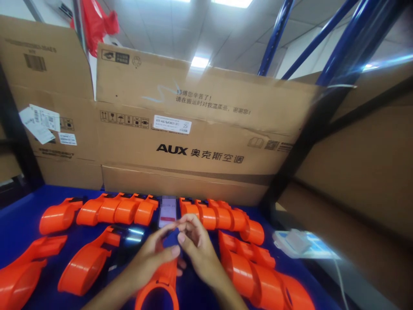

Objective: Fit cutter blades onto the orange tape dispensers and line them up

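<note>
My left hand [151,257] and my right hand [197,246] meet at the bottom middle over an orange plastic housing [160,287] with a round loop at its near end. The left fingers wrap the upper stem of this orange part. My right hand's fingers pinch at the top of the same part, next to the left fingertips. A small white and red card [167,212] stands just behind my hands. Whether a small piece sits between my fingertips is hidden.
Many identical orange housings lie on the blue table [19,219]: a row at the back left [106,209], a row at the back right [222,218], more at the left [84,263] and right [258,275]. Cardboard boxes [200,142] wall the back. A white device [298,243] lies at the right.
</note>
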The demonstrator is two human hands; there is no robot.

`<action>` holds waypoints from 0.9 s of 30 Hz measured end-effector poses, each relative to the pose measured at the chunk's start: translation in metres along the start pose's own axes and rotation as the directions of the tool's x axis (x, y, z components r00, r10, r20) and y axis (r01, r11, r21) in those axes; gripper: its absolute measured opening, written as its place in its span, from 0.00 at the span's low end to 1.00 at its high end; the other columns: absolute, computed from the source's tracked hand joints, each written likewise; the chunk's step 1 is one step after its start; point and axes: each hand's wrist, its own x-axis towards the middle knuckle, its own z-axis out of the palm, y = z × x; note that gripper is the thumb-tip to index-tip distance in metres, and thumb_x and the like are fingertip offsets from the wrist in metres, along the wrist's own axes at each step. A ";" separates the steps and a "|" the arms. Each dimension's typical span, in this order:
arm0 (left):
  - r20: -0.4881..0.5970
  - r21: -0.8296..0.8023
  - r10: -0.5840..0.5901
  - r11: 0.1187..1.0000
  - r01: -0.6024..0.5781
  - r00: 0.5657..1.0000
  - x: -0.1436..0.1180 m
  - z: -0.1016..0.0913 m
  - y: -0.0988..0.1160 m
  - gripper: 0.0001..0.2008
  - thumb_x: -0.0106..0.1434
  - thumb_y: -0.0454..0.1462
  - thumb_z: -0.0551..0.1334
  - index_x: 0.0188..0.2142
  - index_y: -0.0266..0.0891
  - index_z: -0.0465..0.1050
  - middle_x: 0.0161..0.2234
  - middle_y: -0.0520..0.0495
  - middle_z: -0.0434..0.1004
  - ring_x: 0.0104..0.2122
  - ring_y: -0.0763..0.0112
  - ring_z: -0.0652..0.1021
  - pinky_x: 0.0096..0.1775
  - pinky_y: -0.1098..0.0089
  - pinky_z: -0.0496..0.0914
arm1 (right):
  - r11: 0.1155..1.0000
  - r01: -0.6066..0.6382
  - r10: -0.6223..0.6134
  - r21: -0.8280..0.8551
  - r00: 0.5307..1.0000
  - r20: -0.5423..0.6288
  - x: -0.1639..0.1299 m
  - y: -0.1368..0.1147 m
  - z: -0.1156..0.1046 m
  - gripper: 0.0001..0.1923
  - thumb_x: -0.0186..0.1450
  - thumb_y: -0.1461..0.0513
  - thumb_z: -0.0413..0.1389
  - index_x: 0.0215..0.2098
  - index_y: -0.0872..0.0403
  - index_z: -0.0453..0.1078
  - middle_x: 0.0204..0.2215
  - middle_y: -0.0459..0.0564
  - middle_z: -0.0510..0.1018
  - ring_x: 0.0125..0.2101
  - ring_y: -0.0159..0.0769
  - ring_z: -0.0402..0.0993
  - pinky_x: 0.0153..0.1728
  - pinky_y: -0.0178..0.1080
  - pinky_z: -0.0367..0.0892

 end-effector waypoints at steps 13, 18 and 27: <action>0.004 -0.109 0.031 0.994 -0.031 0.999 0.005 -0.010 0.000 0.30 0.60 0.39 0.67 0.61 0.41 0.65 0.41 0.41 0.83 0.36 0.59 0.82 0.39 0.63 0.74 | 0.987 0.023 -0.042 -0.160 0.992 -0.115 0.005 -0.003 -0.003 0.15 0.71 0.48 0.49 0.37 0.50 0.63 0.30 0.45 0.73 0.25 0.33 0.72 0.26 0.34 0.68; -0.046 -0.333 0.063 0.940 -0.075 0.997 0.009 -0.015 0.008 0.30 0.62 0.42 0.64 0.63 0.42 0.63 0.43 0.40 0.83 0.40 0.53 0.82 0.46 0.57 0.72 | 0.649 -0.033 -0.034 -0.760 0.997 -0.072 0.003 -0.008 -0.016 0.09 0.69 0.55 0.53 0.38 0.50 0.72 0.28 0.46 0.77 0.29 0.36 0.74 0.29 0.34 0.62; -0.199 -0.394 0.016 0.914 -0.095 0.980 0.008 -0.016 0.015 0.27 0.62 0.47 0.64 0.57 0.35 0.70 0.39 0.40 0.84 0.28 0.63 0.81 0.34 0.66 0.74 | 0.215 -0.014 0.066 -0.977 0.998 0.000 -0.005 -0.001 -0.011 0.11 0.65 0.57 0.55 0.26 0.50 0.71 0.26 0.50 0.79 0.32 0.43 0.76 0.26 0.37 0.53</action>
